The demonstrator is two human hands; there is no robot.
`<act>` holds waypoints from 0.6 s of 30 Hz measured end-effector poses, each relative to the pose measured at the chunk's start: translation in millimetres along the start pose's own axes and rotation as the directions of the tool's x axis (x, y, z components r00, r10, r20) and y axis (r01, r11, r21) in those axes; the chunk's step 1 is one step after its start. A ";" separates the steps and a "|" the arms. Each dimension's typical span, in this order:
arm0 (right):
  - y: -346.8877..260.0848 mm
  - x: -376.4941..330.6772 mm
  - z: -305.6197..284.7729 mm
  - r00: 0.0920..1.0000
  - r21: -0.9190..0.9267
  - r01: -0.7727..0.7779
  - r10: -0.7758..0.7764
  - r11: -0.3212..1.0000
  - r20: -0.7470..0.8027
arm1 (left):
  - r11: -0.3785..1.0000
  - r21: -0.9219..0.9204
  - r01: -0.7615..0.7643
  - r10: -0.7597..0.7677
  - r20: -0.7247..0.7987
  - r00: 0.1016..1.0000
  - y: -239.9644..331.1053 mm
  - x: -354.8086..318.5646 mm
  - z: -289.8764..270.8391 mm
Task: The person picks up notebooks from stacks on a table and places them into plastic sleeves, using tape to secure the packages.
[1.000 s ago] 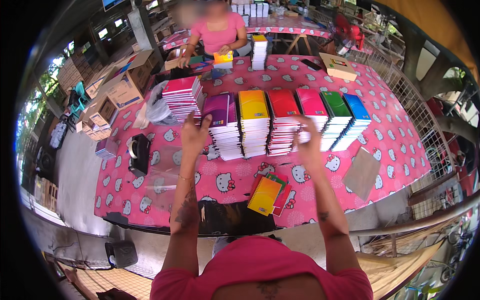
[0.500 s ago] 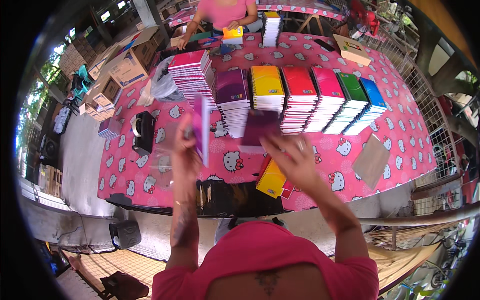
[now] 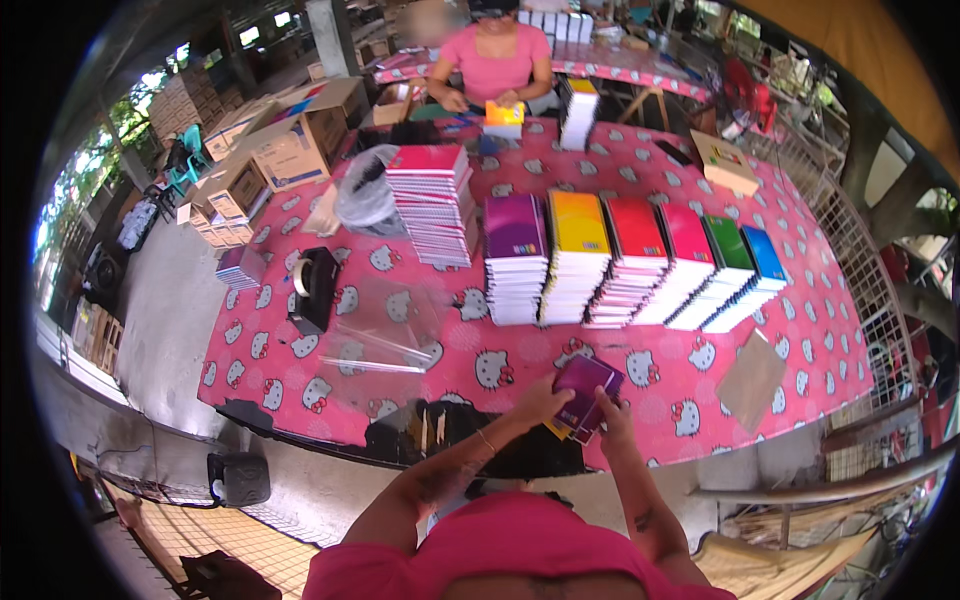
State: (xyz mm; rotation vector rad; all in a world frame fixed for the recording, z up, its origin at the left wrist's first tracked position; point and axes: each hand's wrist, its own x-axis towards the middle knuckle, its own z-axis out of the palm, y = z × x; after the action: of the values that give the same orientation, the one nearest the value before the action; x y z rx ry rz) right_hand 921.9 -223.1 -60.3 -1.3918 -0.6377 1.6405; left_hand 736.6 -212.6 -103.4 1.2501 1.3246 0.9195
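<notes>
Close to the table's near edge, my left hand (image 3: 543, 400) and my right hand (image 3: 615, 422) grip purple notebooks (image 3: 588, 378) from either side. The purple covers overlap, one lying slightly off the other. A corner of a yellow notebook (image 3: 558, 430) peeks out below them. Beyond my hands stands a row of spiral notebook stacks: purple (image 3: 514, 230), yellow (image 3: 578, 225), red (image 3: 636, 228), pink (image 3: 686, 236), green (image 3: 728, 245) and blue (image 3: 763, 256). Further left rises a taller stack with a red top cover (image 3: 427, 160).
Clear plastic sheets (image 3: 385, 330) and a black tape dispenser (image 3: 314, 290) lie on the left. Brown cardboard (image 3: 752, 380) is at the right. Cartons (image 3: 290, 150) stand at the far left. Across the table, a person in pink (image 3: 495, 60) handles a yellow notebook (image 3: 504, 113).
My hands, apart before with a purple notebook at each, have come together over the yellow notebook near the front edge. The view has shifted, so the stacks appear lower and further right.
</notes>
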 end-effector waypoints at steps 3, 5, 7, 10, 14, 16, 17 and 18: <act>14.3 15.9 18.2 0.994 0.039 0.057 -0.060 0.998 0.094 | 0.950 -0.218 0.223 -0.216 0.054 0.975 9.4 -8.8 -2.0; 14.9 14.8 23.3 0.982 0.086 -0.026 0.010 0.996 0.187 | 0.858 -0.463 0.222 -0.176 0.141 0.974 33.4 -38.1 -24.8; -3.7 6.9 22.7 0.903 0.109 -0.262 0.204 0.959 0.378 | 0.945 -0.326 -0.015 0.027 0.031 0.999 38.0 -76.4 -60.3; -10.2 -22.0 67.1 0.817 0.158 -0.436 0.316 0.886 0.482 | 0.727 0.495 -0.475 0.535 0.024 0.844 30.9 -123.8 -107.1; 19.8 -45.9 151.9 0.659 -0.078 -0.476 0.413 0.876 0.628 | 0.240 0.700 -0.672 0.723 0.333 0.605 54.7 -166.5 -184.5; 25.3 -55.5 199.7 0.631 -0.104 -0.427 0.379 0.898 0.677 | 0.309 0.634 -0.709 0.773 0.267 0.575 61.2 -184.3 -230.4; 37.6 -54.0 223.6 0.659 -0.085 -0.365 0.322 0.927 0.680 | 0.426 0.586 -0.689 0.782 0.144 0.607 63.1 -191.9 -250.3; 49.9 -48.8 244.2 0.683 -0.066 -0.301 0.264 0.951 0.681 | 0.535 0.522 -0.664 0.770 0.022 0.638 60.5 -199.9 -270.0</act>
State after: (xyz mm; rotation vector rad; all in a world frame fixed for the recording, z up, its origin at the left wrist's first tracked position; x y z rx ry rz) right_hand 673.6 -253.5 -16.6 -0.8286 -0.8065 2.4446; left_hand 464.0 -366.0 33.4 2.2726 1.2276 1.3733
